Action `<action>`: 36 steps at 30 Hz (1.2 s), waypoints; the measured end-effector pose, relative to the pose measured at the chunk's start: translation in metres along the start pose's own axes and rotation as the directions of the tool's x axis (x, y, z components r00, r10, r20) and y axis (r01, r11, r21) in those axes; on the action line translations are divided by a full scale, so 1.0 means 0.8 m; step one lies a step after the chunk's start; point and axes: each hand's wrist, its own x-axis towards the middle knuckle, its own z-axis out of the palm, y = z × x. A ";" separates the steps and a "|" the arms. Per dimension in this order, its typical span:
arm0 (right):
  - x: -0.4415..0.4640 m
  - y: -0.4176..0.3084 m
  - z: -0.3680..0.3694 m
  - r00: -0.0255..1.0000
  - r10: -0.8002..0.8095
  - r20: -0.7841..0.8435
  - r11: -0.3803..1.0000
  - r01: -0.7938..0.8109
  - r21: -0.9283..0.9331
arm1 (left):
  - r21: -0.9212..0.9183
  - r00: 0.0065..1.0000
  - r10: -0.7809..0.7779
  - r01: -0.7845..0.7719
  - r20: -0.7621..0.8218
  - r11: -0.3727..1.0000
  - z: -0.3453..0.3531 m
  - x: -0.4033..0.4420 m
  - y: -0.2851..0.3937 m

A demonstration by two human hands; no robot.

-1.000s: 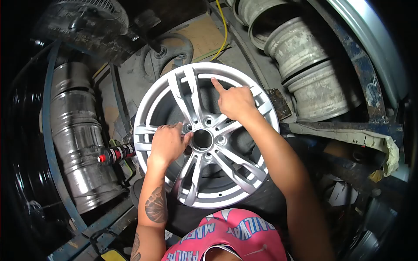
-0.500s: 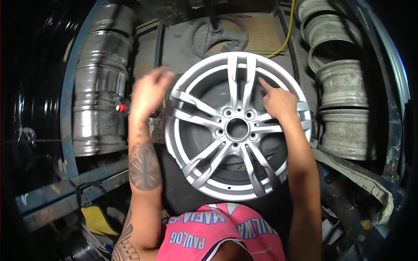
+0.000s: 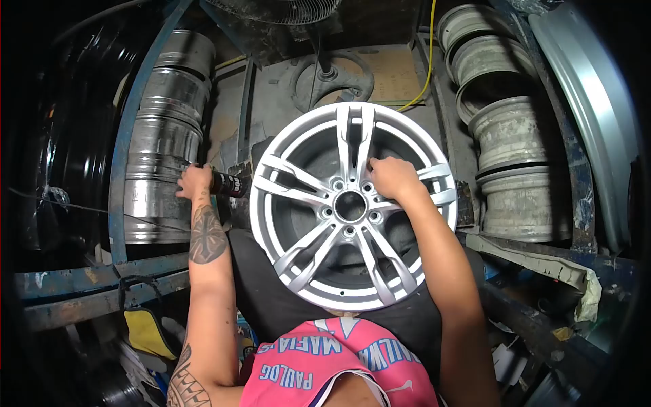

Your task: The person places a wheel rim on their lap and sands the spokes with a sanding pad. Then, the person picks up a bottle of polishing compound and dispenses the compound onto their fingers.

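A silver alloy wheel (image 3: pixel 308 239) with double spokes lies face up in front of me, over my lap. My right hand (image 3: pixel 395 178) is at the wheel's upper right, fingers curled against a spoke near the lug holes; whether they grip anything is too hidden to tell. Left of the wheel, my left hand (image 3: pixel 195 181) is closed at the cap end of a dark spray can (image 3: pixel 227 183) with white lettering. The can lies on its side, and my fingers cover its red cap.
Stacked shiny rims (image 3: pixel 159 156) stand at the left behind a blue metal frame (image 3: pixel 119 169). Dusty rims (image 3: pixel 519 169) line the right side. Beyond the wheel are a steering wheel (image 3: pixel 303 85), a yellow hose (image 3: pixel 430 61) and a fan (image 3: pixel 278 8).
My left hand has left the wheel's hub area and moved left to the can's cap. My right hand has moved from the rim's upper edge inward toward the hub, its pointing finger now curled.
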 end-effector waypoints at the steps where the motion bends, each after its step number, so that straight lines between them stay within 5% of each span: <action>1: -0.001 -0.002 0.001 0.999 -0.006 0.031 1.000 0.007 -0.008 | -0.031 1.000 -0.011 0.012 0.013 0.999 0.002 0.003 -0.011; 4: -0.008 -0.006 -0.018 0.994 -0.032 0.102 0.999 0.035 -0.027 | -0.055 0.993 0.010 -0.004 0.114 0.998 -0.010 -0.002 -0.024; 7: -0.016 0.006 -0.040 0.996 -0.084 -0.017 0.992 0.085 0.097 | -0.004 0.999 0.022 -0.022 0.038 1.000 0.020 -0.004 -0.032; 9: -0.022 0.016 -0.057 0.989 -0.080 -0.126 0.980 0.101 0.173 | 0.038 0.990 0.056 -0.061 0.127 0.997 0.017 -0.016 -0.016; 10: -0.024 0.022 -0.068 0.998 -0.001 -0.057 0.976 0.013 0.220 | 0.056 0.983 0.069 -0.079 0.171 0.995 0.015 -0.022 -0.011; 15: -0.045 0.040 -0.087 0.993 0.080 -0.088 0.987 -0.067 0.143 | -0.028 0.651 0.140 -0.180 0.746 0.983 0.105 0.015 -0.036; 17: -0.056 0.043 -0.097 0.993 0.109 -0.050 0.974 -0.096 0.203 | -0.122 0.508 0.105 -0.001 0.855 0.993 0.107 0.017 -0.035; 19: -0.066 0.051 -0.110 0.992 0.123 -0.005 0.954 -0.117 0.277 | -0.215 0.405 0.042 0.391 0.913 0.895 0.067 -0.013 -0.036; 22: -0.054 0.075 -0.100 0.989 0.083 -0.126 0.965 -0.048 0.257 | -0.447 0.531 0.118 0.550 0.839 0.705 0.059 -0.022 -0.049; 27: -0.050 0.068 -0.102 0.990 0.095 -0.103 0.925 -0.050 0.378 | -0.646 0.643 0.103 0.723 0.759 0.245 0.043 -0.020 -0.027; 31: -0.053 0.077 -0.095 0.990 0.070 -0.124 0.897 -0.008 0.442 | -0.499 0.598 0.406 0.801 0.691 -0.331 -0.024 -0.027 0.026; 33: -0.056 0.085 -0.092 0.969 0.030 -0.246 0.905 0.078 0.419 | -0.788 0.850 0.425 0.479 0.309 -0.385 -0.046 -0.061 0.053; 34: -0.052 0.096 -0.080 0.934 -0.028 -0.356 0.916 0.167 0.365 | -0.849 0.943 0.291 0.284 0.163 -0.445 -0.053 -0.086 0.071; 35: -0.050 0.101 -0.074 0.885 -0.094 -0.457 0.920 0.252 0.299 | -0.883 0.990 0.143 0.074 0.008 -0.463 -0.060 -0.111 0.089; 36: -0.067 0.080 -0.094 0.929 -0.001 -0.370 0.909 0.155 0.386 | -0.873 0.975 0.222 0.084 -0.028 -0.480 -0.062 -0.119 0.093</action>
